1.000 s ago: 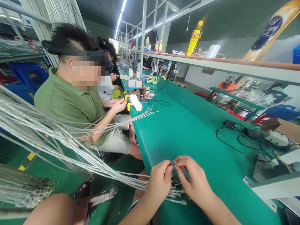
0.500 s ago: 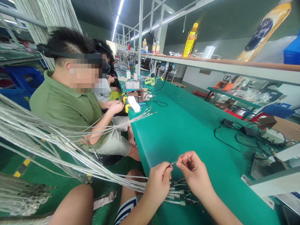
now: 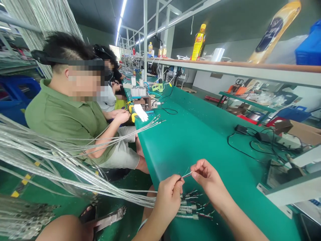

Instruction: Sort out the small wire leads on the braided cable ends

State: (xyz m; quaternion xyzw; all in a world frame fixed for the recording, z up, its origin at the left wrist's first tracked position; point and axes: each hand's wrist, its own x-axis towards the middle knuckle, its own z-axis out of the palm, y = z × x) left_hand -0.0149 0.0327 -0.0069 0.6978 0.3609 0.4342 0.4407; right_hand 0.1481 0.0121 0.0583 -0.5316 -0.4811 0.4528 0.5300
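My left hand (image 3: 169,194) is closed, thumb and forefinger pinching a cable end whose thin wires (image 3: 186,174) stick out to the right. At the tip of a whitish wire, my right hand (image 3: 207,179) is closed in a pinch. A dark green strand stands up between the two hands. Under and behind my left hand lie several braided cables (image 3: 140,197), their stripped ends (image 3: 192,207) resting on the green table (image 3: 190,140) with red, white and black wires showing. My left hand hides part of that bundle.
A person in a green shirt (image 3: 65,117) sits at the left, handling a cable. More cable ends (image 3: 152,124) lie by a white glove (image 3: 140,112) and a small machine (image 3: 144,100). Black adapters with cords (image 3: 263,137) are at right, below a shelf (image 3: 225,70) with bottles.
My right hand's fingertips have drawn slightly away from my left hand, so more of the white wire shows between them. The camera view has shifted a little, and my legs have moved.
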